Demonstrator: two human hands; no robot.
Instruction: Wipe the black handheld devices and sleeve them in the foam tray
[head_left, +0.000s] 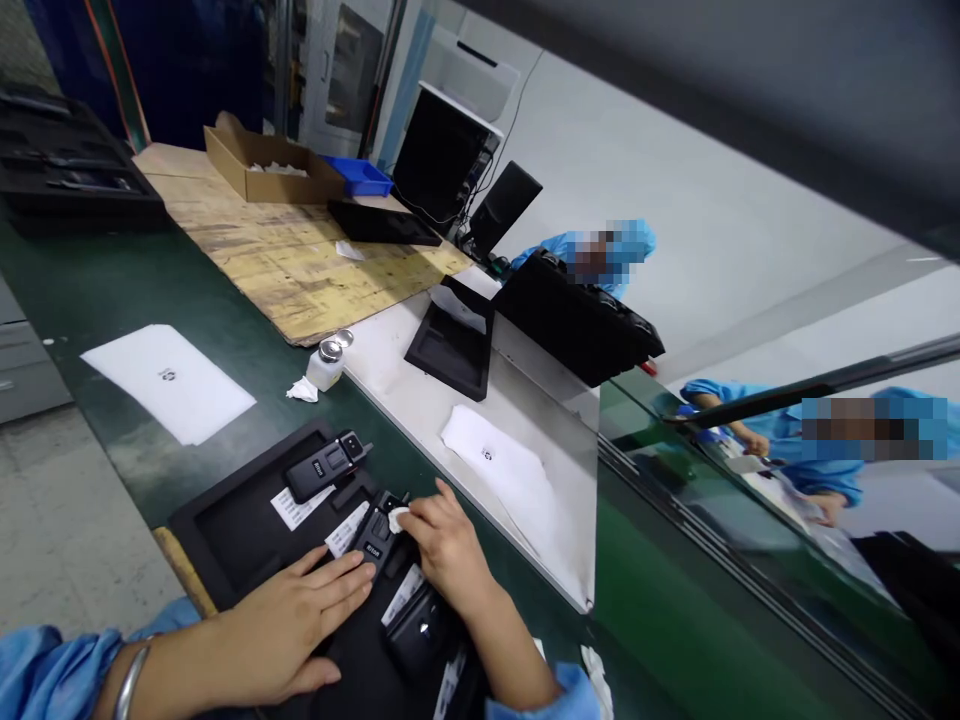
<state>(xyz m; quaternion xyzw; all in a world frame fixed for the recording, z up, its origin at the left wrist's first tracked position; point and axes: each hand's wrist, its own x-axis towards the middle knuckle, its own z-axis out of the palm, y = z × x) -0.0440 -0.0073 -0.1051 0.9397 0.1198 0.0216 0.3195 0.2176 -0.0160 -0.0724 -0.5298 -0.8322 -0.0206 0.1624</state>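
1. Here, the left hand (281, 630) lies flat, fingers spread wide, on a black foam tray (225, 535), seemingly to steady it on the green belt (135, 290).
2. The right hand (444, 545) pinches a small white wipe (397, 518) between narrowed fingertips against a matte black device (375, 543) seated mid-tray.
3. Another boxy device (328, 465) rests behind, over white labels.
4. Beyond, a capped plastic bottle (325, 365) stands beside a crumpled wipe, near a worn plywood board (300, 260).
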